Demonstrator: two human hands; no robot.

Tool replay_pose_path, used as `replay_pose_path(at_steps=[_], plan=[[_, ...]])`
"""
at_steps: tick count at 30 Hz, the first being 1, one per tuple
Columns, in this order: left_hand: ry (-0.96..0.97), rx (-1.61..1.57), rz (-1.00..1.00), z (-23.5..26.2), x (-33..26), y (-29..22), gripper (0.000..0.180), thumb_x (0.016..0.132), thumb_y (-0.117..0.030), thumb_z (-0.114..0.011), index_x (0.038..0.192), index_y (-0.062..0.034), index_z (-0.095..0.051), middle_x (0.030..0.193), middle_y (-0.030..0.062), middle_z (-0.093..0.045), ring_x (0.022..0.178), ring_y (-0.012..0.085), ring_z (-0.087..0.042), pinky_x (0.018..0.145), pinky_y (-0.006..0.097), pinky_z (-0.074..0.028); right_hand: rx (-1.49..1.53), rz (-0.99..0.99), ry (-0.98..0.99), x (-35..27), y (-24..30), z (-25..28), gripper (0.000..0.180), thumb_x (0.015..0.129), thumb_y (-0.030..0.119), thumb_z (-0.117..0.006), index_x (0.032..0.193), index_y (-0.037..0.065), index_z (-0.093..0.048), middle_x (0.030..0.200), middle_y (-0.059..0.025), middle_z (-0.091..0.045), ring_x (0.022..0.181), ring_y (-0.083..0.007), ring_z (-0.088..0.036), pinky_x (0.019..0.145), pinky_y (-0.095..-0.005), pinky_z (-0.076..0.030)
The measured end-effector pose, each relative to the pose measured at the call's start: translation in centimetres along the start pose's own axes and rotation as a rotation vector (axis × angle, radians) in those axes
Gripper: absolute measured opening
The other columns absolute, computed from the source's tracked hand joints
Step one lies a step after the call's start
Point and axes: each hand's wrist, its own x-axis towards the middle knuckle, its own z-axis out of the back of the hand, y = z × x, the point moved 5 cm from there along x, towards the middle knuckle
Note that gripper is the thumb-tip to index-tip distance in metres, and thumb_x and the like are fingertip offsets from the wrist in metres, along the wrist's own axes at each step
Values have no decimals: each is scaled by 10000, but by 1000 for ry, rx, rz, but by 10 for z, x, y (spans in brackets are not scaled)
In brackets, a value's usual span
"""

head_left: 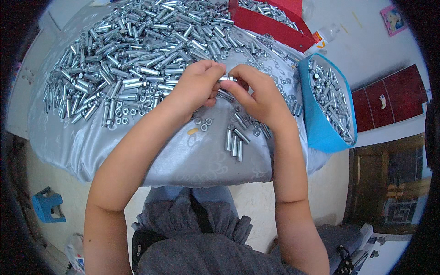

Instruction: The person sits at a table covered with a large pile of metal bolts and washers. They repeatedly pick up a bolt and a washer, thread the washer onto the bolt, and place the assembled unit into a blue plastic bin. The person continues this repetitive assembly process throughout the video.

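My left hand (198, 85) and my right hand (257, 97) meet over the middle of a table draped in a shiny grey cloth (183, 158). Between their fingertips they pinch one small silver metal sleeve bolt (228, 79), held level. A big heap of the same silver bolts (137, 50) spreads across the far left of the cloth. Just below my hands lie a few finished-looking bolts side by side (234, 143), with loose nuts and washers (204, 123) scattered around them.
A blue fabric bin (321, 123) full of bolts stands at the table's right edge. A red box (275, 25) with more bolts sits at the back. A plastic bottle (323, 37) lies beyond it. A small blue stool (47, 205) stands on the floor at lower left.
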Motion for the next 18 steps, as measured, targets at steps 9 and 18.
replay_pose_path(at_steps=[9,18], plan=[[37,218,-566,-9,-18,-27,190,882,-224,-463,893,-34,-460,652,23,-488,569,81,-469,506,232,-395,859,-522,109,-8,-12,-22,386,897,360,-408,674,50,-459,536,-45,-427,446,-161,-468,416,-297,-378],[-32,364,-697,-11,-13,-24,146,859,-177,-511,913,-44,-489,713,4,-515,627,48,-463,522,196,-357,808,-616,-213,-3,-28,-9,413,881,415,-426,712,44,-497,521,-12,-425,406,-115,-422,391,-247,-345]])
